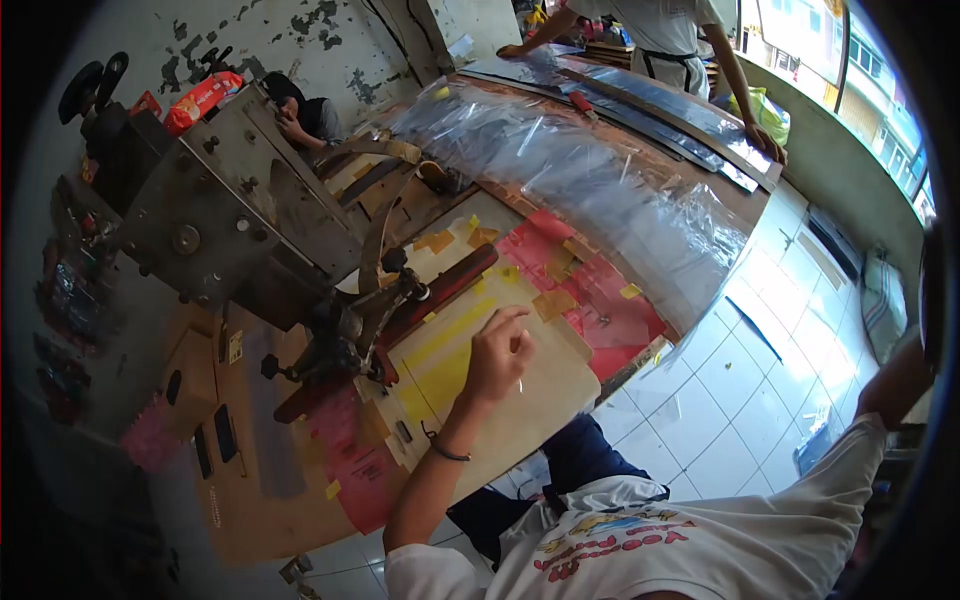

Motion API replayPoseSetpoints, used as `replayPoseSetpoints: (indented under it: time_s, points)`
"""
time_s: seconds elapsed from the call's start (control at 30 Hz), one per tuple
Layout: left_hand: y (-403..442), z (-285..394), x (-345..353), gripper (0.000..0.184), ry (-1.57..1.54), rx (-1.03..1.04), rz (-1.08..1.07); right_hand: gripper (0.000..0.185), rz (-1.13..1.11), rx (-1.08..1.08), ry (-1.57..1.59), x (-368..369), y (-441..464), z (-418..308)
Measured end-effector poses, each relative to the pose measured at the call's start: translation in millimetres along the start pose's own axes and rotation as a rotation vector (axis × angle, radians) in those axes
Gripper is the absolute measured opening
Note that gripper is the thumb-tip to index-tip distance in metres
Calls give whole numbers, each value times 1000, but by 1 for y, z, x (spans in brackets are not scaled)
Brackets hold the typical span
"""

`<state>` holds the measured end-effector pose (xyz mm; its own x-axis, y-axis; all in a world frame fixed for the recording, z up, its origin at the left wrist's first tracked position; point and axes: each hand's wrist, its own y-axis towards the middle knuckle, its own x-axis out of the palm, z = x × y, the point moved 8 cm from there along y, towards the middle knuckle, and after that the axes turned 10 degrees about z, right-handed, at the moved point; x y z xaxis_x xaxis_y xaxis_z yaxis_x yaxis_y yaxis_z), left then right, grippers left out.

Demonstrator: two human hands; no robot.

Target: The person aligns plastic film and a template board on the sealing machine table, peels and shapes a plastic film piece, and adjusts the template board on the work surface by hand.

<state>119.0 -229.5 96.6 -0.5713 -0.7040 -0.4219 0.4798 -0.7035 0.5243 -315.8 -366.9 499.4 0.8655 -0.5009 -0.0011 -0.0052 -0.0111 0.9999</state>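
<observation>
My left hand (497, 352) is raised over the pale board (560, 375) with its yellow-marked area, fingers curled in. A tiny pale bit shows below the fingers, too small to name. A dark band circles the wrist. Just beyond the hand, a dark red roller or bar (440, 290) crosses the board, joined to a black metal clamp (345, 335). Red sheets (580, 290) lie beside the board, with tan tape pieces. My right arm (895, 385) reaches off to the right edge; its hand is out of view.
A large metal machine (225, 215) stands at left. Clear plastic sheeting (560, 160) covers the far table, where a co-worker's hands rest on long panels (650, 105). Another person (300, 115) sits behind the machine. Tiled floor (730, 390) lies at right, with a sack (883, 305).
</observation>
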Motion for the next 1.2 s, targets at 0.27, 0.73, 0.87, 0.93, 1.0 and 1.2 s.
replayPoseSetpoints:
  time_s: [0.27, 0.73, 0.87, 0.93, 1.0, 1.2]
  points:
    - [17, 65, -7, 16, -705, -402, -160, 18, -309, 341, 806, 217, -195, -139]
    - [88, 83, -109, 42, -433, -176, 50, 43, -380, 201, 1076, 274, -213, -220]
    - [98, 106, -120, 32, -423, -85, 18, 43, -430, 445, 1042, 300, -188, -196]
    - [97, 108, -123, 29, -413, -89, -28, 44, -742, 588, 1271, 325, -200, -206]
    - [98, 111, -128, 27, -392, -103, 2, 45, -961, 648, 1389, 333, -198, -219]
    - [90, 99, -137, 20, -338, -119, 157, 42, -668, 875, 1426, 352, -185, -219]
